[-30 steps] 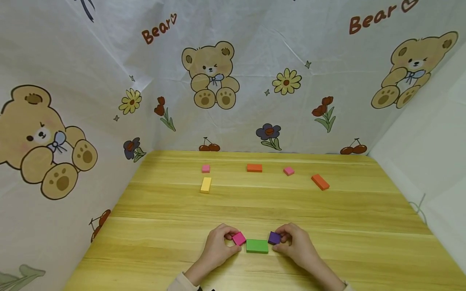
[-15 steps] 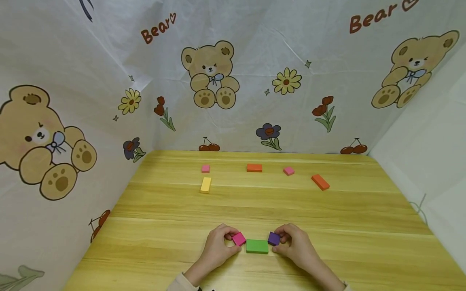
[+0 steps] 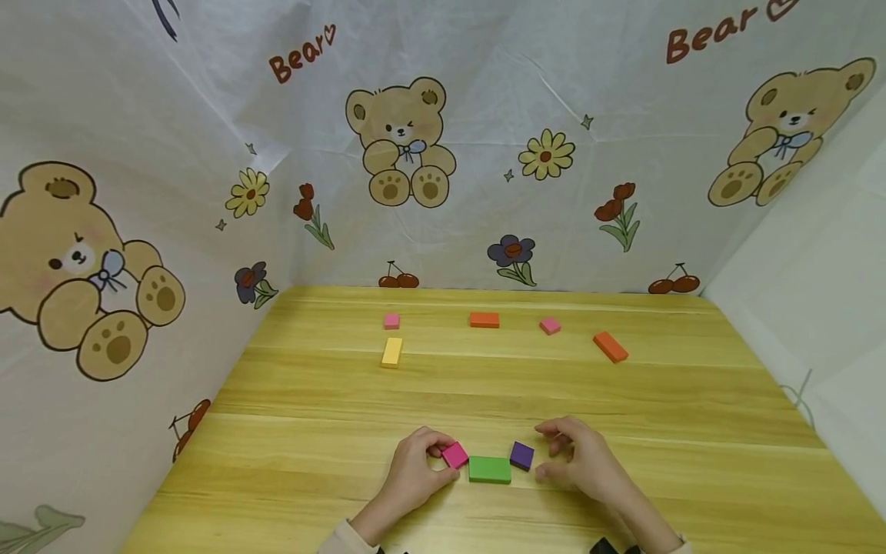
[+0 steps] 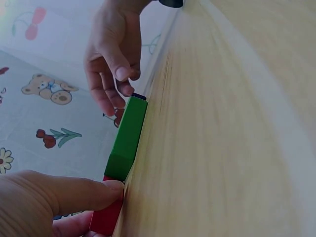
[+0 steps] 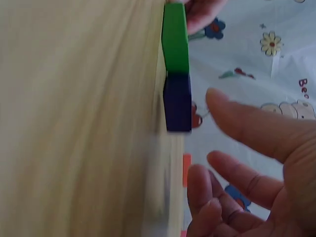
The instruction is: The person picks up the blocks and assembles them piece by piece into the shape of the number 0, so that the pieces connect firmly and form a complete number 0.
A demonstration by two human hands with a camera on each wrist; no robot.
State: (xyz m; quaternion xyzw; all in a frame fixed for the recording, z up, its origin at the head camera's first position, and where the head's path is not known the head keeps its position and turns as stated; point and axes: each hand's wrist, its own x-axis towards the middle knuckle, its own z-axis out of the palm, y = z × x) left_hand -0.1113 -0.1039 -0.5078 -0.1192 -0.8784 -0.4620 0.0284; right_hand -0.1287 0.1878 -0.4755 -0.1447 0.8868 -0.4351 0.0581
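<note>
My left hand (image 3: 415, 469) pinches a bright pink square block (image 3: 454, 455) between thumb and fingers. Just right of it a green rectangular block (image 3: 490, 469) lies flat on the wooden table (image 3: 311, 454). A dark purple square block (image 3: 522, 455) sits turned at the green block's right end, its corner right at that end. My right hand (image 3: 581, 458) is apart from the purple block, on its right side, with thumb and fingers spread and nothing between them. In the right wrist view a gap shows between the thumb (image 5: 247, 121) and the purple block (image 5: 177, 103).
Farther back lie a yellow block (image 3: 391, 352), two light pink blocks, left (image 3: 391, 321) and right (image 3: 550, 325), and two orange blocks, middle (image 3: 484, 319) and right (image 3: 611, 347). A bear-printed cloth (image 3: 471, 223) hangs behind the table and along its left side.
My right hand has let go of the purple block and moved right, its fingers spreading. The left hand keeps its hold on the pink block.
</note>
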